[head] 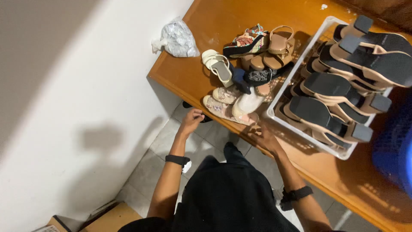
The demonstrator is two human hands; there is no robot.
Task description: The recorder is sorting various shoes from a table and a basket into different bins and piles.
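Observation:
A pile of mixed shoes point(246, 64) lies on the wooden table point(201, 25), with a floral pink shoe point(223, 109) at the table's front edge. My left hand point(192, 119) hangs just below that edge with the fingers curled and nothing in them that I can see. My right hand point(262, 135) rests flat on the table edge beside the pink shoe, fingers spread, holding nothing. Both wrists wear dark bands.
A white plastic crate point(343, 152) full of black-soled heeled sandals point(339, 90) stands right of the pile. A blue bin point(397, 150) sits at the far right. A crumpled plastic bag point(177, 38) lies by the white wall. Cardboard point(107, 217) lies on the tiled floor.

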